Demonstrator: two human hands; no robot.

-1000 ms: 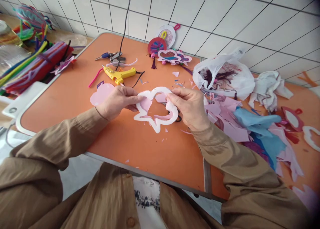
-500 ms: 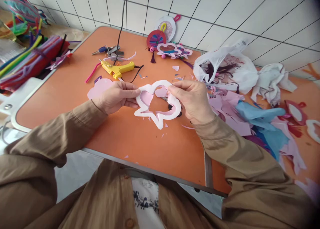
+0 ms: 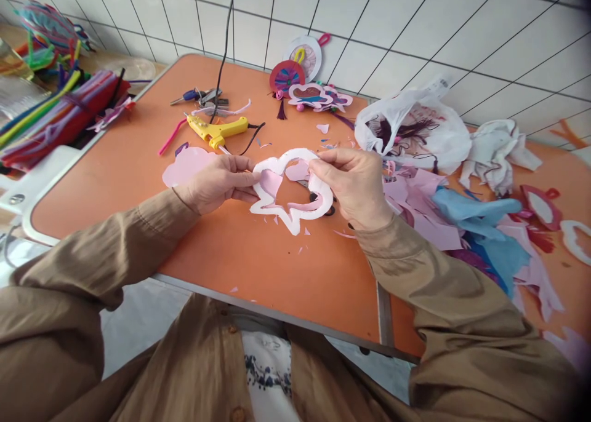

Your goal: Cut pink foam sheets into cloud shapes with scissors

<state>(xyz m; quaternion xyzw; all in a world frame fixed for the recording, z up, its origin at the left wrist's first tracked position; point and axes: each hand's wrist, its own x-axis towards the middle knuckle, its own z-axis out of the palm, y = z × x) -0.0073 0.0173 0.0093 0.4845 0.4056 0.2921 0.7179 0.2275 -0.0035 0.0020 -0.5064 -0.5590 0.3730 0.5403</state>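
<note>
Across the orange table (image 3: 258, 268), an open white plastic bag (image 3: 450, 146) holds dark tassels (image 3: 410, 130). Before the person, above the tabletop, the white cutout frame (image 3: 290, 221) is pinched at opposite sides by left hand (image 3: 219, 181) and right hand (image 3: 359, 185).

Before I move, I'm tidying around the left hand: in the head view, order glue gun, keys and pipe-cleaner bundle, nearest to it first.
1. Glue gun, just beyond the left hand.
2. Keys, farther back.
3. Pipe-cleaner bundle, far left.

white frame (image 3: 293, 219) part-hidden, left sleeve (image 3: 55, 330) cropped
</note>
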